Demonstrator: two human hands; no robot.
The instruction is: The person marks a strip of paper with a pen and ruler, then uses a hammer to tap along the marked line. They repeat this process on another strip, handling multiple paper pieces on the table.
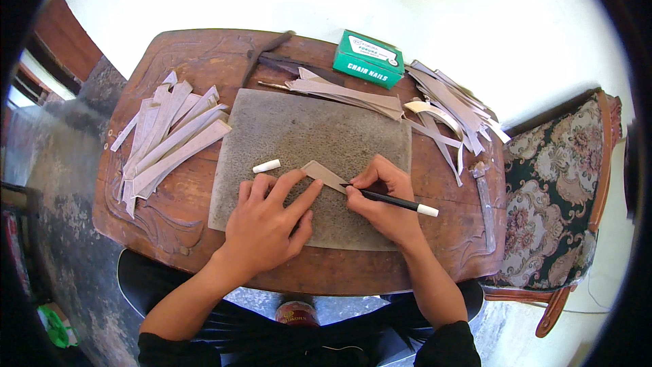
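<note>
A small tapered strip, grey-beige and stiff-looking, lies aslant on a worn grey board. My left hand presses its upper end down with outstretched fingertips, the fingers spread. From the right, my right hand grips a black marker pen with a white end, its tip against the strip near the middle. The strip's lower end is partly hidden by my right fingers. A loose white pen cap rests on the board just beyond my left fingers.
Piles of similar strips lie on the carved wooden table: a left pile, a right pile, some strips across the board's far edge. Behind stand a green box and dark tools. A hammer-like tool lies right; beyond is an upholstered chair.
</note>
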